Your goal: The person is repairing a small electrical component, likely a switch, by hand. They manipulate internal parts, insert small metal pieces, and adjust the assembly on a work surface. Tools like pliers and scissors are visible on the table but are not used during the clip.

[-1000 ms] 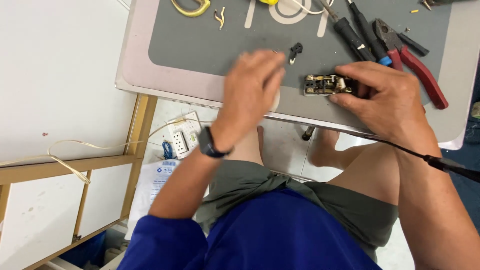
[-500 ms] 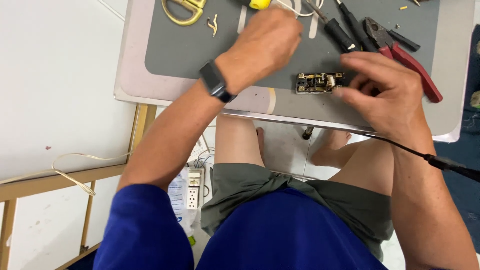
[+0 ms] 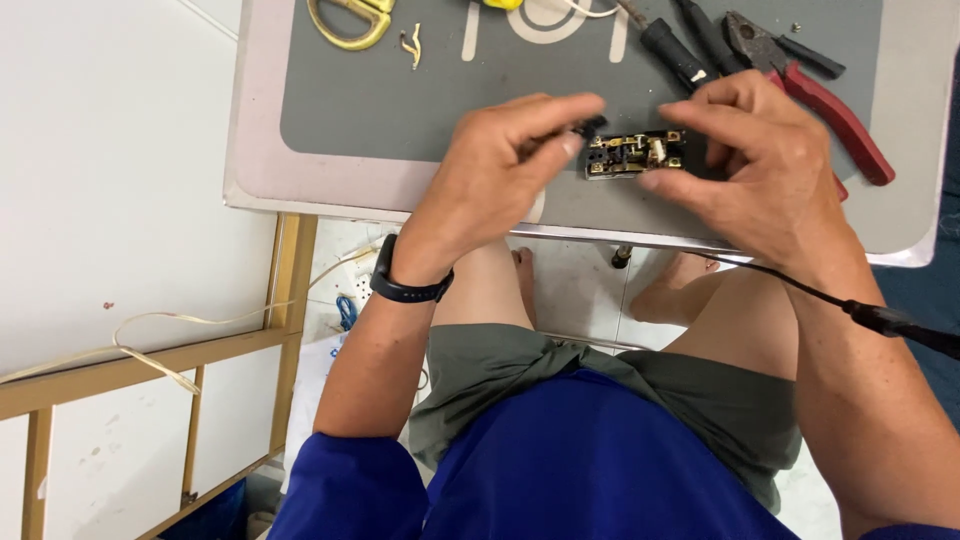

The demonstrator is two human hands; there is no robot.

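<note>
My right hand [image 3: 765, 160] grips a small electrical switch mechanism [image 3: 633, 155] with brass contacts, holding it just above the grey mat [image 3: 400, 110]. My left hand [image 3: 510, 165] pinches a small black part [image 3: 588, 125] between thumb and fingers, right at the mechanism's left end. A black watch [image 3: 405, 285] sits on my left wrist.
Red-handled pliers [image 3: 830, 105], black-handled screwdrivers [image 3: 672, 50], yellow-handled scissors [image 3: 350, 20] and brass scraps [image 3: 410, 42] lie at the mat's far side. A black cable [image 3: 880, 320] crosses my right forearm. The table edge [image 3: 300, 205] runs in front of my knees; a power strip lies on the floor below.
My left hand reached to the far side of the mat, then came back holding a small black part beside the mechanism. My right hand kept hold of the mechanism.
</note>
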